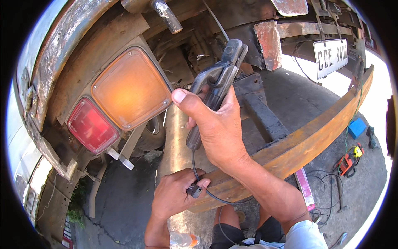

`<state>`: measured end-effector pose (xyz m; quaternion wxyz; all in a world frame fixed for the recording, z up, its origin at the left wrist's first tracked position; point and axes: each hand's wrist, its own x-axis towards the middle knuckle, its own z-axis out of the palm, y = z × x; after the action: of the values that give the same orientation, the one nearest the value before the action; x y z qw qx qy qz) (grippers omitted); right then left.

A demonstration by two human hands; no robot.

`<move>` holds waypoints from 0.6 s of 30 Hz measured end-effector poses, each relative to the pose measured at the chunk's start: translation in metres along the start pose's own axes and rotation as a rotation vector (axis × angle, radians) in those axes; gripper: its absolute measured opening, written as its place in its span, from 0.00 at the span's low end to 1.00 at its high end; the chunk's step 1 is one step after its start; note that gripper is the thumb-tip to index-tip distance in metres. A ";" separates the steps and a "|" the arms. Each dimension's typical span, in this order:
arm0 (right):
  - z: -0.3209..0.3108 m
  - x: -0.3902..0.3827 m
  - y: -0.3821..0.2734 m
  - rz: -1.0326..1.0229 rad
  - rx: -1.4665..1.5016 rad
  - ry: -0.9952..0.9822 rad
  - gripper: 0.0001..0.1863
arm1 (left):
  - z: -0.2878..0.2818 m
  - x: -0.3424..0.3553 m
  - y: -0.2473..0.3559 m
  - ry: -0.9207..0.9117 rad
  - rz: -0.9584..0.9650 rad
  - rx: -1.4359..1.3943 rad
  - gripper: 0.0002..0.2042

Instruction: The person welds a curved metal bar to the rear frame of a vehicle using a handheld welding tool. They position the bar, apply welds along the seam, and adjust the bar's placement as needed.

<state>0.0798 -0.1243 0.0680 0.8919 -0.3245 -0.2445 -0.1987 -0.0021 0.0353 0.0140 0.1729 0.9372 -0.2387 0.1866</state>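
My right hand [220, 130] grips a black welding electrode holder [222, 79] upright in the middle, its thumb sticking up along the left side. A thin rod [219, 23] rises from the holder's jaw, and a black cable hangs from its handle. Lower down, my left hand [174, 193] is closed around a black cable connector [194, 190] at the rusty orange-brown steel bumper beam [311, 137]. Behind my hands, an amber lamp [130, 87] and a red lamp [93, 124] are mounted on the vehicle's weathered rear.
Right side: a license plate [331, 58], blue box [356, 128], orange-and-black tool [346, 164], yellow object [357, 152], pink narrow box [304, 186] and loose cables. A dark steel member [265, 116] crosses behind the beam. A bottle [184, 239] is near my legs at bottom.
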 end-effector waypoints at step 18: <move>-0.005 0.001 0.003 0.150 0.108 -0.054 0.24 | 0.005 -0.008 -0.023 0.477 -0.273 -0.530 0.12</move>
<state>0.0841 -0.1255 0.0640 0.9135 -0.2986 -0.2538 -0.1092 0.0046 0.0551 0.0012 0.4830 0.8135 -0.1047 0.3065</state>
